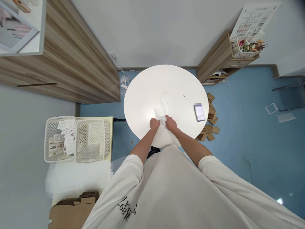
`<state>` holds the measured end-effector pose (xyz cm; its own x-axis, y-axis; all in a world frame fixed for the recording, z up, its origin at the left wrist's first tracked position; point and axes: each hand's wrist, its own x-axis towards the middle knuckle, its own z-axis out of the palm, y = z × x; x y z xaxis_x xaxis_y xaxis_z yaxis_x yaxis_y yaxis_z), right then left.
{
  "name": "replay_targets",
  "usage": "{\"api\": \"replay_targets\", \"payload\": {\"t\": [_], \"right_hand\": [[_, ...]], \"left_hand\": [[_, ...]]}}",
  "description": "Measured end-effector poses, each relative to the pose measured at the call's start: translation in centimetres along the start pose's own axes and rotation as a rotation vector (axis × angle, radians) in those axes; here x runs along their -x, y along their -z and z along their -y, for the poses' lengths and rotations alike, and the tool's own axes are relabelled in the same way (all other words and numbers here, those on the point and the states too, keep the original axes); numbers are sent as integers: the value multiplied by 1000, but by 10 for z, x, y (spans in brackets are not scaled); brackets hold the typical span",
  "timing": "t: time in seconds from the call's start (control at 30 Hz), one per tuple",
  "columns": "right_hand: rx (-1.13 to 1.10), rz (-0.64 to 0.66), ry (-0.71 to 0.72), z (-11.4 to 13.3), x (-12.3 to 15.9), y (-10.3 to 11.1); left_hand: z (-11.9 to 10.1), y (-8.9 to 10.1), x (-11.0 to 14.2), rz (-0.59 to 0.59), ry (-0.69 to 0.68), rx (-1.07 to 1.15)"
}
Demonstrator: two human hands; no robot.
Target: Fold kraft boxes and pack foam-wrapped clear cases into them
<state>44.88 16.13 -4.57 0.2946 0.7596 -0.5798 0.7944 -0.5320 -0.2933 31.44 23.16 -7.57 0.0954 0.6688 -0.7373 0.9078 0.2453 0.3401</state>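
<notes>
Over the near half of the round white table (145, 82), a clear plastic piece (162, 119) with flat, folded-looking panels is between my two hands. My left hand (154, 123) is closed on its left side, fingers curled. My right hand (171, 123) pinches its right side, the thumb pointing away from me. One see-through panel stretches up past my right fingers toward the table's middle. Its exact shape is hard to make out against the white top. A phone (199, 112) with a lit, blurred screen lies to the right of my hands.
Small dark bits (184, 96) lie on the tabletop. Cardboard pieces (211, 114) are on the floor to the right. At left, two white baskets (77, 140) hold papers and clear plastic items, above folded brown cardboard (71, 213). Wooden cabinets (95, 54) flank the table's far side.
</notes>
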Motion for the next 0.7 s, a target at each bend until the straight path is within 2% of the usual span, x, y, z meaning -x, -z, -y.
{"api": "replay_targets", "payload": {"t": [0.2,0.3,0.43,0.7], "right_hand": [[106,-71,18,0,1,0],[91,-117,22,-5,-2,-1],[-12,-116,41,-16,-6,-6],[-184,-138,201,-40,11,-5]], "left_hand": [[-14,-5,10,14,-101,293],[-27,-10,14,27,-157,304],[-37,-17,15,43,-190,320],[-35,-21,18,94,-324,365]]}}
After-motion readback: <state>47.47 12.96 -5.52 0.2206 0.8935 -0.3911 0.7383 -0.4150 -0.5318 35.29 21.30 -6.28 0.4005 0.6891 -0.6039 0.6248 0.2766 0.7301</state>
